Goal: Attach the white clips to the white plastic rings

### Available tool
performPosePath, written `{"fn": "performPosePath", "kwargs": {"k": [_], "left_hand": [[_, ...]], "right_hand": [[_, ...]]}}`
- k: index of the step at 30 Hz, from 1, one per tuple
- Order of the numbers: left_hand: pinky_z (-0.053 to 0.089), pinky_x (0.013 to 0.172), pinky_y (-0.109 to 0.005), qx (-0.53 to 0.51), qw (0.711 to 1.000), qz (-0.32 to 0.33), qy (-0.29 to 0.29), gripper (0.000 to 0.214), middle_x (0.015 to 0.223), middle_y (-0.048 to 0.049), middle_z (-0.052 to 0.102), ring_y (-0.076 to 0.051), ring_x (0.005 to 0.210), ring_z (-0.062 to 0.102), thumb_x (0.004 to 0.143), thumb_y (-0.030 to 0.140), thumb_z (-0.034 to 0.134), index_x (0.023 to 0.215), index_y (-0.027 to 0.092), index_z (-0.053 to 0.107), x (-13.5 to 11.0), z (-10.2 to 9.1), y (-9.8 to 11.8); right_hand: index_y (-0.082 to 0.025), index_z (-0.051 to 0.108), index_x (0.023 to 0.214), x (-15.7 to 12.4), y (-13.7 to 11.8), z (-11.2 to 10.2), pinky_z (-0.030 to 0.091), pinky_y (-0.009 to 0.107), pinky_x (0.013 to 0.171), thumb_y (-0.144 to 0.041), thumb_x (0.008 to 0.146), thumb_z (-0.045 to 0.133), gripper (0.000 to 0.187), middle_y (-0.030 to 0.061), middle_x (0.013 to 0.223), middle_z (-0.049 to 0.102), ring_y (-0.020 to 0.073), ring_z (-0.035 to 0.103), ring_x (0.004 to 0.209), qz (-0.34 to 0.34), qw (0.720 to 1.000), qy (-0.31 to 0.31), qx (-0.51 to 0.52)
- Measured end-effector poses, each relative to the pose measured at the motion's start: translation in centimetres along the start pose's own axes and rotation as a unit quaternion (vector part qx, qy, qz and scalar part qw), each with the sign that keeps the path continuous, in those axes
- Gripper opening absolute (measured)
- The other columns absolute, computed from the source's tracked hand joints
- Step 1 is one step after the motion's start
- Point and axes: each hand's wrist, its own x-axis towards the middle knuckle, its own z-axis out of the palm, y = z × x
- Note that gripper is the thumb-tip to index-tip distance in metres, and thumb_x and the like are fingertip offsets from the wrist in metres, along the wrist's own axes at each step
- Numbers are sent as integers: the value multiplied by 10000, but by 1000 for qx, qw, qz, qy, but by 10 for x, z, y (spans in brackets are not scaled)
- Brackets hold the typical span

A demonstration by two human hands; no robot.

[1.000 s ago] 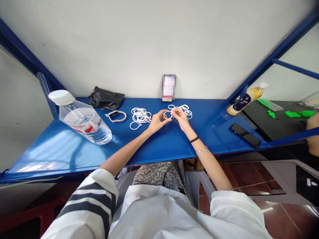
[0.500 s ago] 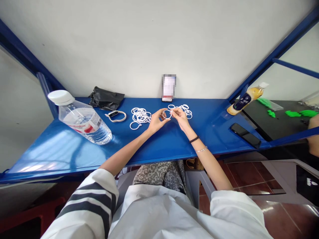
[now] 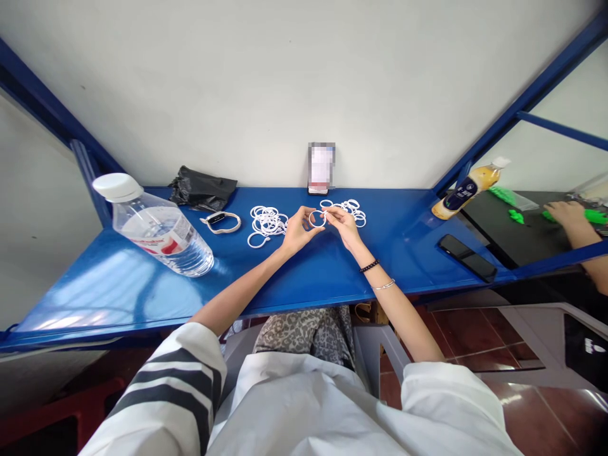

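A co-worker's hand (image 3: 565,213) has come in over green pieces (image 3: 595,216), far right of your fingers. Your left hand (image 3: 299,230) and right hand (image 3: 345,228) have barely shifted. The larger white pile (image 3: 268,221) lies just left of your left fingers, the smaller pile (image 3: 352,204) just beyond your right ones. Both hands' fingertips grasp one white ring (image 3: 317,227) between them.

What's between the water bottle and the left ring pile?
The watch lies between the water bottle and the left ring pile, seen in the head view.
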Motion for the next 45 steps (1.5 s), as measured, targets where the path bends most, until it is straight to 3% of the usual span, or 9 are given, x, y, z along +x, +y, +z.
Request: {"fn": "performPosePath", "kwargs": {"k": [18,24,34,45], "left_hand": [[386,509,-211,2,998,-48,-27,558,673,61,547,-77,517,467,569,433,864,829,198,430,-2,1,7],[394,510,-209,-1,999,-46,-29,532,683,52,557,-82,530,486,596,443,847,870,192,466,-2,1,5],[443,554,-216,3,1000,-6,-18,476,778,-2,588,-115,638,546,731,436,740,1098,184,572,-1,-2,3],[471,555,-225,16,1000,-5,-1,540,854,-50,633,-132,675,569,749,497,724,1158,166,603,2,-3,3]], "right_hand": [[-225,706,865,3,5,-2,512,315,838,-511,673,772,351,30,946,695,172,639,888,13,1000,-17,7],[-223,681,832,3,4,-3,513,324,822,-530,661,770,364,26,911,680,166,617,835,10,1000,-12,-3],[-228,640,800,3,3,-2,510,331,813,-536,667,762,357,11,840,646,166,609,797,-5,1000,2,-16],[-231,633,775,2,2,-1,530,365,854,-534,652,779,358,16,860,670,191,644,844,-18,1000,15,-14]]}}
